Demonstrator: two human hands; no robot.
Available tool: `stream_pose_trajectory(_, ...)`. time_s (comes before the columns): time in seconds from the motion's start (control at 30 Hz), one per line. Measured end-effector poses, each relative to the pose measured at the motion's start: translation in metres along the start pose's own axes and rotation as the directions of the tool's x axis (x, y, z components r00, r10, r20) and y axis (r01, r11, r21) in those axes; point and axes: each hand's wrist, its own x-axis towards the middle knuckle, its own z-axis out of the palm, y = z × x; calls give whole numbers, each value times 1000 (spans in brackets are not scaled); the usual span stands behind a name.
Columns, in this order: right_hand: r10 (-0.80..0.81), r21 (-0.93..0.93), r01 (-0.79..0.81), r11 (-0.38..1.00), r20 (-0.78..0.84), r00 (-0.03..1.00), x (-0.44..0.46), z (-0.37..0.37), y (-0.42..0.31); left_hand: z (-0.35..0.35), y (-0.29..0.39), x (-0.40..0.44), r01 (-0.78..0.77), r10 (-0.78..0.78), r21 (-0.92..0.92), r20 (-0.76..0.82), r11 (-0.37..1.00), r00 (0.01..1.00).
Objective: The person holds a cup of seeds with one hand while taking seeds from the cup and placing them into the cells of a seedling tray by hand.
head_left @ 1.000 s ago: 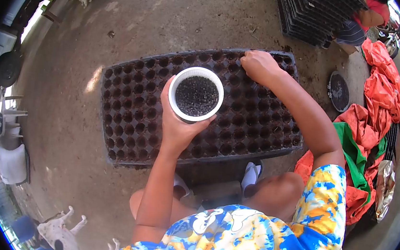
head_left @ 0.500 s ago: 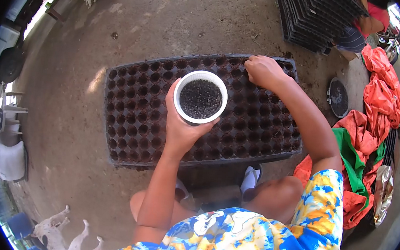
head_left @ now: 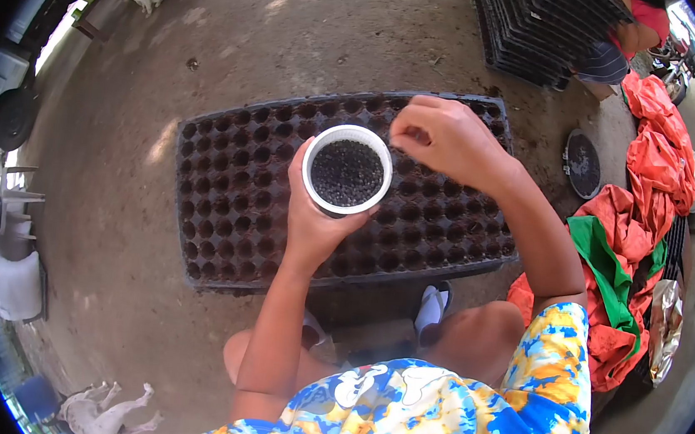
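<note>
Apparently mid-way through handling the dark grains (head_left: 346, 175), the left hand (head_left: 312, 234) is clamped around the white cup (head_left: 352, 129), held above the cell tray (head_left: 443, 270). Beside its rim, the right hand (head_left: 459, 142) is curled, fingertip contact unclear; moving it calls for clearing the rim and a precise, light pinch.

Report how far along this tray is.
Already done, it seems: dark soil lines the cells of the seedling tray. In hand: the left hand holds a white cup of small dark pellets, while the right hand hovers curled over the tray. Remaining: probably pellets into cells, though any already there are too small to tell.
</note>
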Motion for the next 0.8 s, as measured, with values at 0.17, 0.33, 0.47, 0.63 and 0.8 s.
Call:
stream_pose_trajectory(0.17,-188,-281,288,915,334,924,5,34,-39,7,2,-3,10,-14,147,24,989,1000)
stream_pose_trajectory(0.33,-159,-218,263,940,403,901,14,43,-37,11,2,-4,-21,13,271,32,962,999)
stream_pose_trajectory(0.47,-116,39,110,993,313,943,21,30,-31,12,1,-3,10,-13,202,13,979,1000)
stream_pose_trajectory(0.63,26,282,-69,957,156,987,10,-2,-15,1,-9,0,-31,33,179,-8,983,999)
stream_pose_trajectory(0.8,229,6,-247,969,346,910,-14,22,34,-5,-14,3,-45,46,61,-21,997,999)
